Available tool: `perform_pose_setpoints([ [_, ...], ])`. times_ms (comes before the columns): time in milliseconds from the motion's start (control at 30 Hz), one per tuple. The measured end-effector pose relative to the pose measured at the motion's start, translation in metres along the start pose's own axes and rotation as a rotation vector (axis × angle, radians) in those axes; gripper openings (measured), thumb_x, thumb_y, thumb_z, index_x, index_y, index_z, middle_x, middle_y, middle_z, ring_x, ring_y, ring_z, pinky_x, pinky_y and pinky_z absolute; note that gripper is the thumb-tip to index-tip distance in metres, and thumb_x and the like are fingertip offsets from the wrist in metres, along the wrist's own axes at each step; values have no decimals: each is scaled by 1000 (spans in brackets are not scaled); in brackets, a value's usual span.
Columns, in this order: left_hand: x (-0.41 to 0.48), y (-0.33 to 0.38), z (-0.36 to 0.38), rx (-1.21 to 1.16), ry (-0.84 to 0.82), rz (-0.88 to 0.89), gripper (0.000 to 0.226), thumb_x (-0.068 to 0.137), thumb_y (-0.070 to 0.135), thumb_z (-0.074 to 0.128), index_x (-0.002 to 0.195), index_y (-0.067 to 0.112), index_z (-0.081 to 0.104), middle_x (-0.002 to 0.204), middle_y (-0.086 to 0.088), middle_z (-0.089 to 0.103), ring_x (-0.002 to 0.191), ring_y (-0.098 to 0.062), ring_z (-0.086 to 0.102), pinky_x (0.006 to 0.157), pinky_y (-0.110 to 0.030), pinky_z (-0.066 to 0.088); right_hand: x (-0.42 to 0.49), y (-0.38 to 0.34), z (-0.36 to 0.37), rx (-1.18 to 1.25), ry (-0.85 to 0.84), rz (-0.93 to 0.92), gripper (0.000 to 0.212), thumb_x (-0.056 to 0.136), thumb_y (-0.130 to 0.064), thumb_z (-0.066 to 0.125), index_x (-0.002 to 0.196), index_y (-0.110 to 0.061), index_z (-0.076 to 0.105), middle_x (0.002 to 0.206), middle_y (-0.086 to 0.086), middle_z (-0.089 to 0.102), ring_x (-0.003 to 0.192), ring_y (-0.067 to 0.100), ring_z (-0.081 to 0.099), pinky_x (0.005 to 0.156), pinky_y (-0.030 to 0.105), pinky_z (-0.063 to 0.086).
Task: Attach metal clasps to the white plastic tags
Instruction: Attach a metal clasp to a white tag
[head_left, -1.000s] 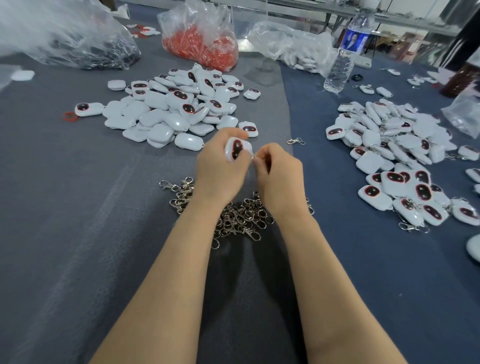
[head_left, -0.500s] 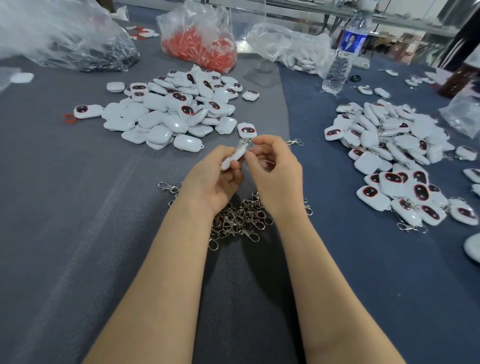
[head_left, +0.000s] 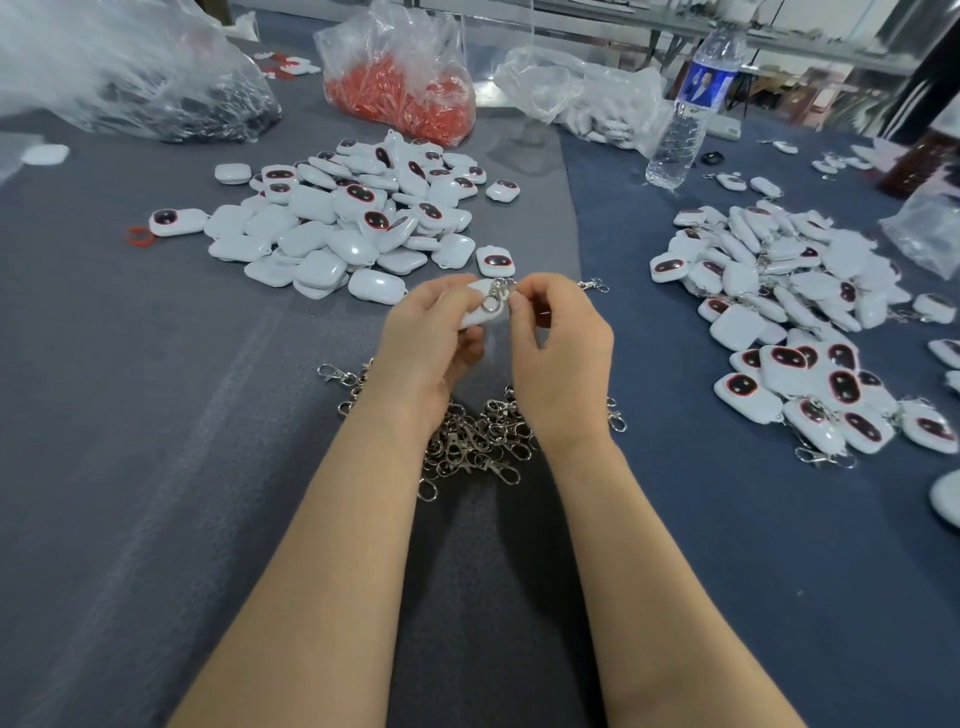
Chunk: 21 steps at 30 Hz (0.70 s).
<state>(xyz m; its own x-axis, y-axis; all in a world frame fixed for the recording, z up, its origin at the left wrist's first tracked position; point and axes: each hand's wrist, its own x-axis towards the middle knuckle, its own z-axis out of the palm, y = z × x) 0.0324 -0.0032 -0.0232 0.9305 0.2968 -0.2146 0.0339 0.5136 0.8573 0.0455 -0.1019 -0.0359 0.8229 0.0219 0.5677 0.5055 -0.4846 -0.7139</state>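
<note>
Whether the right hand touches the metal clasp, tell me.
Touching: the head view shows the right hand pinching the metal clasp at the tag.

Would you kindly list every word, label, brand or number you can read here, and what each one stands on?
No text can be read.
Water bottle: blue label with a picture; its print is too blurred to read.
White tags: dark red-rimmed ovals only, no lettering visible.
Plastic bags: no print visible.
</note>
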Motion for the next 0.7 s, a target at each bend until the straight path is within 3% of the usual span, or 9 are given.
perform_pose_setpoints([
  [167,-5,-1,2,275,55,360,24,86,2,54,97,21,62,78,10,60,55,2,52,56,-14,46,0,-1,-1,-79,-75,-16,13,94,-7,49,84,-3,57,80,6,56,75,21,49,68,33,42],
  [267,-6,-1,0,491,26,546,28,83,0,54,95,24,60,71,22,59,59,8,51,59,-7,41,3,3,-3,-138,-200,13,14,94,-9,47,82,-7,54,79,3,53,71,18,44,66,32,38],
  [333,-6,-3,-1,613,-12,600,27,83,0,53,94,25,57,62,24,55,53,4,48,54,-7,36,4,7,-5,-142,-284,68,14,95,-11,47,82,-11,52,78,1,52,68,15,42,63,31,37],
  [433,-5,-5,-2,681,-32,639,25,85,3,53,96,24,56,62,24,55,52,2,47,53,-6,34,3,9,-7,-103,-265,97,13,96,-13,50,83,-14,52,78,-2,54,66,10,44,62,23,36],
  [567,-4,-3,0,550,32,550,21,88,5,55,100,21,57,79,14,57,60,7,52,60,-7,43,5,6,-7,140,-189,246,10,93,-11,54,91,-19,59,81,-11,60,71,-5,53,66,4,39],
  [700,-3,-2,3,159,-3,205,13,92,8,55,100,17,59,76,5,61,52,0,55,55,-15,50,5,4,-3,249,-163,273,9,91,-8,59,95,-13,64,87,-4,65,72,-3,56,68,7,43],
])
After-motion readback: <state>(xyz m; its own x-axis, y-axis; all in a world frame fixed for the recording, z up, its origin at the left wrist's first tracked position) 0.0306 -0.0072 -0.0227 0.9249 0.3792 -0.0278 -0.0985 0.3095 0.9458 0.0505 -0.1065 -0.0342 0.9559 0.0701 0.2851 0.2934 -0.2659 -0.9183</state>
